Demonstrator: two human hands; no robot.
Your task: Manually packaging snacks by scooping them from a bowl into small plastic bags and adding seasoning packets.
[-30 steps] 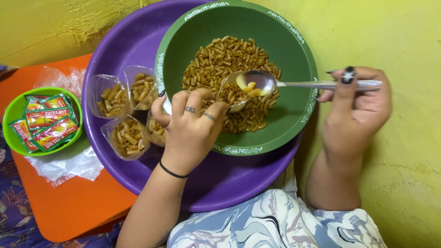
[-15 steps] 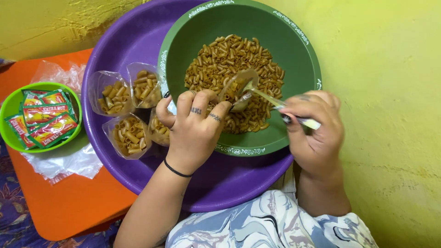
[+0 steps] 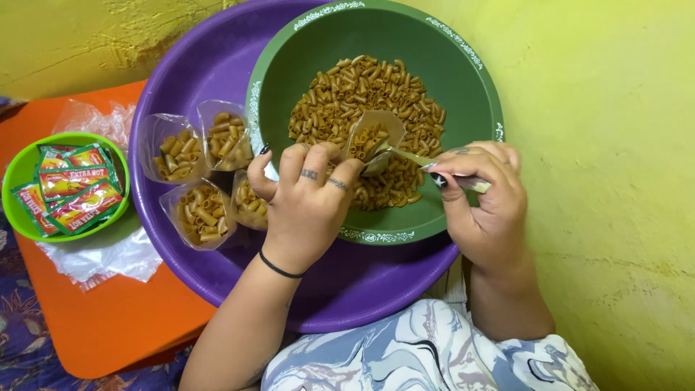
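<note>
From above, the left hand [image 3: 308, 203] pinches a small clear bag [image 3: 373, 137] open over the green bowl [image 3: 463, 87], which sits in the purple tub [image 3: 188, 72]. The right hand [image 3: 481, 210] is closed around a spoon [image 3: 405, 156] tipped into the bag. The bag looks thin, soft and slippery, so its rim seems the best place to hold; four filled bags [image 3: 203, 174] lie by the tub's left edge.

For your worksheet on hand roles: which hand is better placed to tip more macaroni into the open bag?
The right hand: it already holds the spoon at the bag, which the left hand holds open.
</note>
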